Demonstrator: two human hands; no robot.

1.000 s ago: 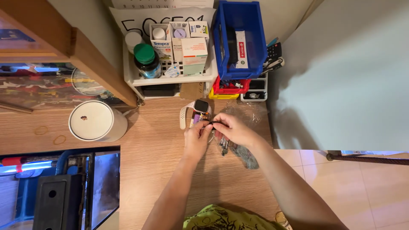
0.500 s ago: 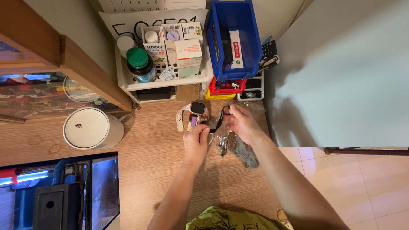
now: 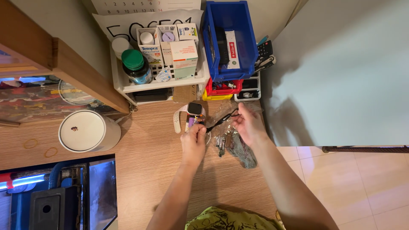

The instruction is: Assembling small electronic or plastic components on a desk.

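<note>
Between the two hands a thin black cord (image 3: pixel 221 120) now runs taut, pulled longer than half a second ago: left fingers (image 3: pixel 199 130) pinch its lower end, right fingers (image 3: pixel 239 114) its upper. Just beyond lies a watch (image 3: pixel 194 110); under the right hand (image 3: pixel 249 127), a clear bag (image 3: pixel 232 142) crowds the bench (image 3: pixel 149 145).

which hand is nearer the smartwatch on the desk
Left. The left hand sits just below the smartwatch, nearly touching it; the right hand is off to its right, pulling a black cord.
</note>
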